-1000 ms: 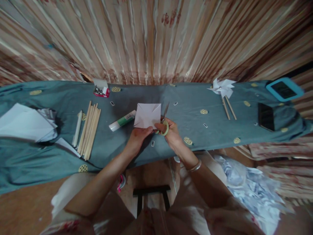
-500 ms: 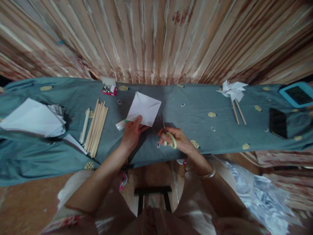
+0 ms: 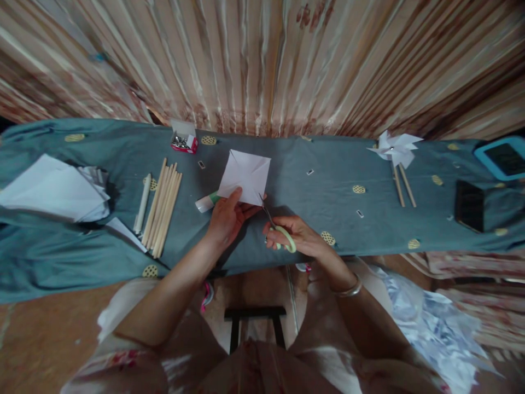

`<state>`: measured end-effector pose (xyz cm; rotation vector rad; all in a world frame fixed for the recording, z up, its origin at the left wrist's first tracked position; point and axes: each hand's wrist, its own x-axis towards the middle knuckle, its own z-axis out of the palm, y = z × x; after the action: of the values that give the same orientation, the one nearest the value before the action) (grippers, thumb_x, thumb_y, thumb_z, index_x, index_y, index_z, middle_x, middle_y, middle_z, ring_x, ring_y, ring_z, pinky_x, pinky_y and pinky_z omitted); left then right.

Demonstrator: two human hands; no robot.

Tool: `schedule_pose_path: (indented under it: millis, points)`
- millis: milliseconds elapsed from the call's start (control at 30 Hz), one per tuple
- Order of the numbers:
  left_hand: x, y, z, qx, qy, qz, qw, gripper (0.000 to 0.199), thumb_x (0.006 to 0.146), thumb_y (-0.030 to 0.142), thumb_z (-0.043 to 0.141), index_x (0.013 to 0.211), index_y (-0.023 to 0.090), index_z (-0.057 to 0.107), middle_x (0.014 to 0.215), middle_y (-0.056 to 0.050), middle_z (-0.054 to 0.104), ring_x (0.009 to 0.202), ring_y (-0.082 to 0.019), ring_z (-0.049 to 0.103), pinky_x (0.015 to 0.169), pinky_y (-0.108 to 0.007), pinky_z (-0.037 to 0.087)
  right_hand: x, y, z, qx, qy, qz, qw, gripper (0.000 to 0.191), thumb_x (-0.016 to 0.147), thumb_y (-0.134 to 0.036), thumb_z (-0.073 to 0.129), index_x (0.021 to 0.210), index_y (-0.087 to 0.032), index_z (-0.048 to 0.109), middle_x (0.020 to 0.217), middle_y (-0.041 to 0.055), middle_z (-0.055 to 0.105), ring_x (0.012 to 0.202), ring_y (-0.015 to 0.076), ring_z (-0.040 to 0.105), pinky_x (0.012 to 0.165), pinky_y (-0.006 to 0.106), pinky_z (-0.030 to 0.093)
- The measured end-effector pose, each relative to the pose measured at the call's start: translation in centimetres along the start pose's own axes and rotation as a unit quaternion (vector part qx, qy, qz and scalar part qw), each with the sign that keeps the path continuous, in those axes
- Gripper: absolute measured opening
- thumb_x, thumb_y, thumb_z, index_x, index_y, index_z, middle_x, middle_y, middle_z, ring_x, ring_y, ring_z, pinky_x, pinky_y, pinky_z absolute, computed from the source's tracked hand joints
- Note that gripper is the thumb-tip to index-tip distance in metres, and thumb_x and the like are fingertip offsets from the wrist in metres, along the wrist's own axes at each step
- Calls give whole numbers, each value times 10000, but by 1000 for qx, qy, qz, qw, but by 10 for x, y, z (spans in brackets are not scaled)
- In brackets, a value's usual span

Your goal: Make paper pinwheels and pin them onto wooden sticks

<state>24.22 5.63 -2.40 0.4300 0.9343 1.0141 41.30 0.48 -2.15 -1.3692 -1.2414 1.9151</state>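
My left hand grips a square sheet of white paper by its near edge, thumb on top and fingers underneath. Creases run across the sheet, and a cut shows near its upper left corner. In my right hand is a pair of scissors with pale green handles. Their blades meet the paper at its lower right corner. A glue stick with a green band lies just left of the paper, partly hidden by it.
Wooden sticks, a white candle-like stick, a box of metal pins and a paper stack lie to the left. Rightward are a white pinwheel, a black phone and a blue-framed tablet.
The paper has turned slightly in my left hand. The scissors' blades, apart from the paper before, are now at its lower right corner.
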Motion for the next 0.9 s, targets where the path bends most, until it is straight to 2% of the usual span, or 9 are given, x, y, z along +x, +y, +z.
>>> schedule_pose_path:
  millis: [233, 667, 900]
  points:
    - [-2, -2, 4, -2, 6, -7, 1000, 246, 972, 211, 448, 946, 113, 672, 850, -90, 765, 839, -211, 745, 800, -358, 610, 1, 2, -3, -7, 6, -6, 1000, 475, 698, -611, 760, 839, -176, 631, 664, 1, 677, 582, 114, 607, 497, 204, 452]
    - [-2, -6, 4, -8, -4, -5, 1000, 193, 943, 251, 524, 976, 113, 655, 858, -87, 768, 867, -223, 750, 897, -406, 586, 1, -1, -2, -4, -2, 0, 1000, 495, 670, -627, 774, 812, -176, 626, 646, -11, 665, 552, 103, 575, 511, 214, 462]
    - [-2, -8, 2, -4, -6, -8, 1000, 186, 922, 270, 563, 999, 125, 651, 875, -85, 769, 874, -220, 752, 888, -399, 593, 0, -1, -2, -6, -3, -6, 1000, 484, 689, -631, 759, 798, -178, 627, 648, -7, 659, 553, 103, 566, 508, 216, 458]
